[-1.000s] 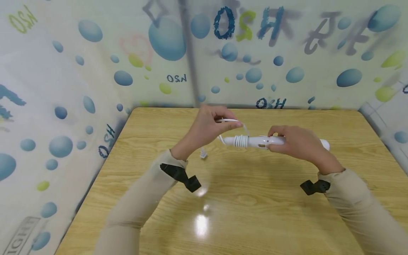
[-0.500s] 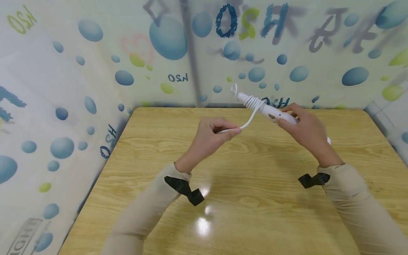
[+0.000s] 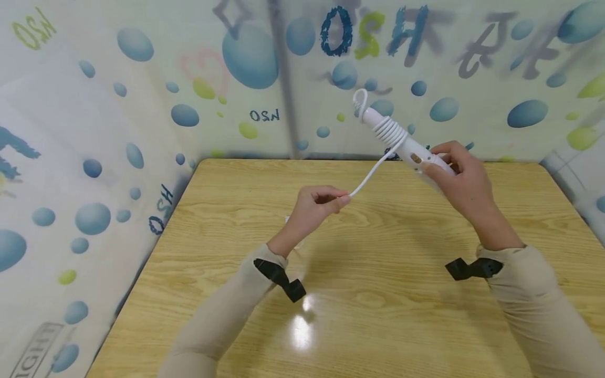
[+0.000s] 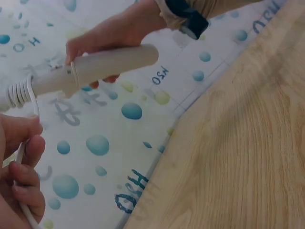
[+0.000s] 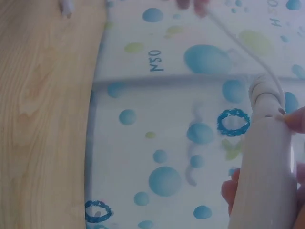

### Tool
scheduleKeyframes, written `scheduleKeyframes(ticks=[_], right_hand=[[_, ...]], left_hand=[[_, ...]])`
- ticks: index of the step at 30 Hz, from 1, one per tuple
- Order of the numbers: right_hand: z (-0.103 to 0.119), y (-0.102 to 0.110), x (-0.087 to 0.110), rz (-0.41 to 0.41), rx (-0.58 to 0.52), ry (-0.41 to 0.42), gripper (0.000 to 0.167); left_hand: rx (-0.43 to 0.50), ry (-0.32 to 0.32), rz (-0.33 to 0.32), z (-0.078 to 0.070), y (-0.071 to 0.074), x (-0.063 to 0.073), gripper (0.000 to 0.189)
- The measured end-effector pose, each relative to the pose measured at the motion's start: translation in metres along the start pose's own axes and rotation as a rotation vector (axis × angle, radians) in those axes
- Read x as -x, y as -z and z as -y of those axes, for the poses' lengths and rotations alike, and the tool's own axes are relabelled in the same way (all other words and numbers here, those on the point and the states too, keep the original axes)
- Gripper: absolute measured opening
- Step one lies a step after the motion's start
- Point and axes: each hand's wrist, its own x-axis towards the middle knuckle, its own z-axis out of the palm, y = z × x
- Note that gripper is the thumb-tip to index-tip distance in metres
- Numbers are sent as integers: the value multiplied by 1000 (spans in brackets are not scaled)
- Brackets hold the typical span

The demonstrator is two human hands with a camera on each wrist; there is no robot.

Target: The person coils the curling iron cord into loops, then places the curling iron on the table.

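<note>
My right hand [image 3: 468, 186] grips a white, wand-shaped hair iron [image 3: 412, 153] around its body. The iron is raised and tilted, its cord end up and to the left. Several turns of white cord [image 3: 389, 132] wrap the handle, and a small cord loop [image 3: 361, 97] sticks out past its tip. Between thumb and fingers, my left hand [image 3: 314, 209] pinches the free cord, which runs straight from the coils. In the left wrist view the iron [image 4: 116, 64] shows its rounded far end. A white plug [image 5: 67, 6] appears at the top of the right wrist view.
Below both hands lies a wood-grain table [image 3: 368, 294], with bright light reflections near its middle. A patterned wall [image 3: 321, 89] with blue and green spots stands close behind its far edge, and another runs along the left side.
My right hand has lifted the iron and tilted its cord end upward. The left hand has moved down, drawing the cord from a slack bend into a straight line.
</note>
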Motion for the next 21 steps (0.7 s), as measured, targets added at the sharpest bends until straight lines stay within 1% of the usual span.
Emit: scheduleKeyframes(ticks=[2, 4, 9, 11, 14, 18, 21], right_hand=[[4, 1, 1, 5, -33, 2, 35], [8, 2, 2, 7, -62, 9, 33], [14, 5, 1, -22, -126, 47, 24], [14, 8, 0, -37, -151, 58, 20], [14, 11, -1, -50, -182, 51, 16], [15, 15, -1, -37, -207, 29, 14], [17, 17, 1, -10, -210, 16, 15]], left_hand=[[23, 32, 4, 8, 4, -3, 16], [51, 51, 30, 14, 7, -6, 19], [127, 63, 147, 26, 17, -7, 27], [143, 75, 182, 31, 20, -7, 28], [143, 108, 209, 38, 27, -5, 29], [121, 147, 259, 48, 36, -6, 29], [58, 163, 299, 50, 41, -10, 28]])
